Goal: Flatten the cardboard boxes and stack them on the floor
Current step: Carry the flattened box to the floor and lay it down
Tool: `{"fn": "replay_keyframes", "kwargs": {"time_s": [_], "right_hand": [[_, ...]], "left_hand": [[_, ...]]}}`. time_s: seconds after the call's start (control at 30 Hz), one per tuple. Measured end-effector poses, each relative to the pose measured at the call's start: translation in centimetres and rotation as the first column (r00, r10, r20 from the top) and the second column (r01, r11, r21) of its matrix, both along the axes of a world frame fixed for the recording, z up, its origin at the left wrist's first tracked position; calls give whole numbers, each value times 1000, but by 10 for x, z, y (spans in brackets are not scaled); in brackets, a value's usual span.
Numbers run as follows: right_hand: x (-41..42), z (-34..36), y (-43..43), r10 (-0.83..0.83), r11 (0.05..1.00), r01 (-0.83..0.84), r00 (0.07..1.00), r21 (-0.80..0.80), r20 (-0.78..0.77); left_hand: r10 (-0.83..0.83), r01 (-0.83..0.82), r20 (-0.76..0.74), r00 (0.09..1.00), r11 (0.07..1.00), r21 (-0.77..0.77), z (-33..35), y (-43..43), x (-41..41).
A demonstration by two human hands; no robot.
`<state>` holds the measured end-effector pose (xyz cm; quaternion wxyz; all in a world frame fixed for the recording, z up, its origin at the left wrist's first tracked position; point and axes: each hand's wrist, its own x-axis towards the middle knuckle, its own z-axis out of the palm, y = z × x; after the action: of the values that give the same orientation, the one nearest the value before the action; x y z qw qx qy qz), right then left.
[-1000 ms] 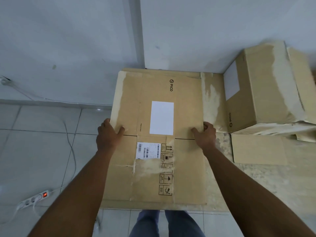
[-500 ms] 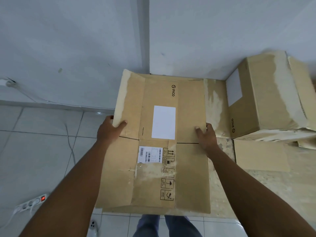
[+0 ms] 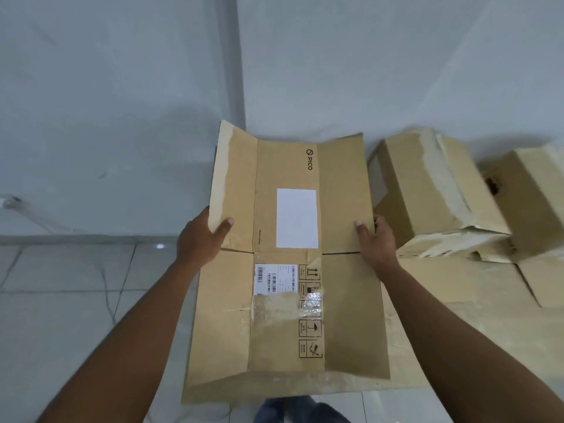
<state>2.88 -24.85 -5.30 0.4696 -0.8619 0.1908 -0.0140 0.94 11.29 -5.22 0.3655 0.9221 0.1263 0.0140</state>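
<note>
Before the white wall, above the tiled floor, the flattened PICO box is held by both hands at about its middle, where the crease between the panels and the flaps runs. The left hand grips the left edge: the thumb lies on the upper face and the other fingers go behind the board. The right hand holds the right edge in the same manner. The 2 side panels bend a little upward, so the sheet makes a shallow trough and is not fully flat. Its near end hangs over the flat cardboard that lies on the floor, but whether it touches I cannot tell.

I judge this box to be light and rather floppy. Each panel is stiff by itself, but the sheet folds easily at every crease. The clear tape looks glossy and may be slippery, and the pale torn strip on the left flap looks weak. The best hold is therefore on both long edges near the middle crease, with the palms ready to press the panels down. To the right, the nearer closed box and the farther closed box stand by the wall, not yet flattened.
</note>
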Motion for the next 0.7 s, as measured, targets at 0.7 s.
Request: {"fn": "replay_keyframes", "kwargs": {"time_s": [0.7], "right_hand": [[-55,165,-245,-209,975,223,934,-15,290]], "left_hand": [[-214,290,305,928,929,-231,139,-238,38]]}}
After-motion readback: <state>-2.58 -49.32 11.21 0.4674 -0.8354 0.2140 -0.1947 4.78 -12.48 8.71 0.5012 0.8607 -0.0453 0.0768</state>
